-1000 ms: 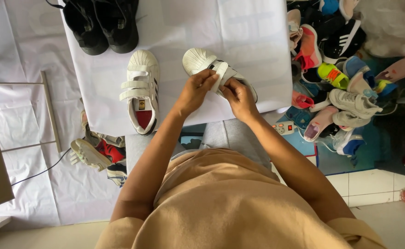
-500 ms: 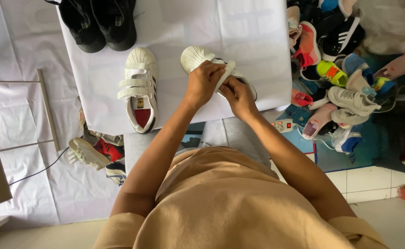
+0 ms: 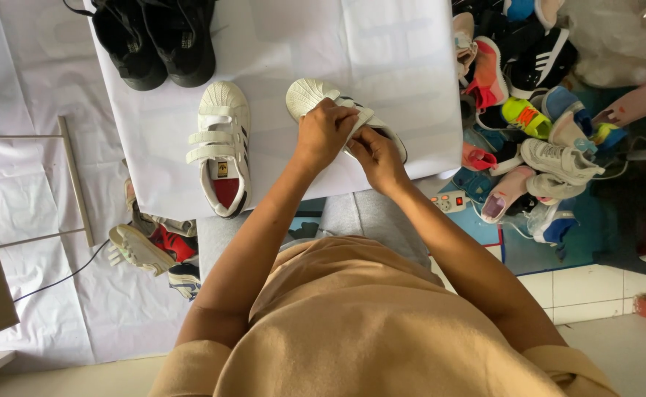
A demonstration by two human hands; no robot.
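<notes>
Both hands, the left hand point(image 3: 324, 132) and the right hand point(image 3: 379, 158), are closing their fingers on the straps of a cream-white strap-fastened sneaker point(image 3: 310, 95) lying on the white-covered table point(image 3: 396, 66), just right of its matching sneaker point(image 3: 221, 143).

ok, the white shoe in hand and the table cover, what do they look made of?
White shoe: smooth, faintly glossy upper, likely leather or synthetic; ribbed toe cap looks rubber. Both hands, left hand and right hand, work its straps. Table cover: thin matte white sheet with creases, paper or plastic, can't tell.
</notes>
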